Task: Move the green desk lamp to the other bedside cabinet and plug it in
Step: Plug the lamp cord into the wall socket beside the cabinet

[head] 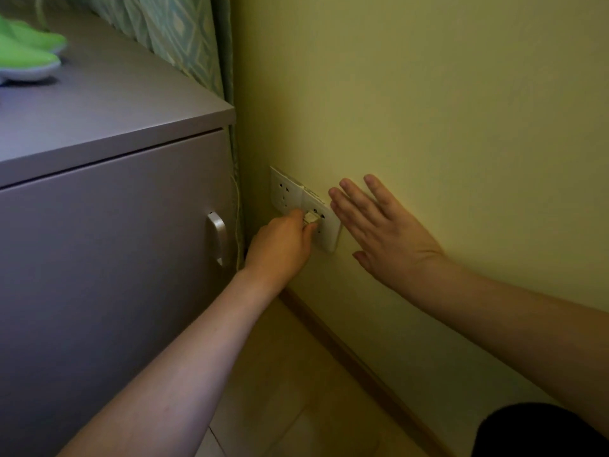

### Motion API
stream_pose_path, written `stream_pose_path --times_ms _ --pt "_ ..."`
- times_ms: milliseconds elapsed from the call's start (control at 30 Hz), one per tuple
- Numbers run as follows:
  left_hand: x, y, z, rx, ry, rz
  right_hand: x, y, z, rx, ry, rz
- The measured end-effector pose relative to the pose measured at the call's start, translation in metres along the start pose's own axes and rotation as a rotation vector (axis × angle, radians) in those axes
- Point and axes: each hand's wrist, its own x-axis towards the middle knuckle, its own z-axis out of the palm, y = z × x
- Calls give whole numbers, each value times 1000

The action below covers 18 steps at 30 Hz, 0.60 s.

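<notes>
The green desk lamp (28, 52) rests on top of the grey bedside cabinet (108, 206) at the upper left; only its green and white base shows. Its thin cord (236, 209) hangs down between the cabinet and the wall. My left hand (280, 245) pinches the white plug (311, 218) against the right half of the white double wall socket (296, 199). My right hand (382, 225) lies flat on the yellow wall just right of the socket, fingers spread, holding nothing.
A patterned green curtain (194, 44) hangs behind the cabinet. The cabinet door has a metal handle (217, 237). A wooden skirting board (356, 361) runs along the wall's foot above a pale tiled floor (283, 390). Dark clothing (543, 433) fills the bottom right corner.
</notes>
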Motion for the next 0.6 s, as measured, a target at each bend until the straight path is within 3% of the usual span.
stream_pose_path --times_ms 600 --pt "9 -3 18 -10 86 45 1 -4 0 31 8 9"
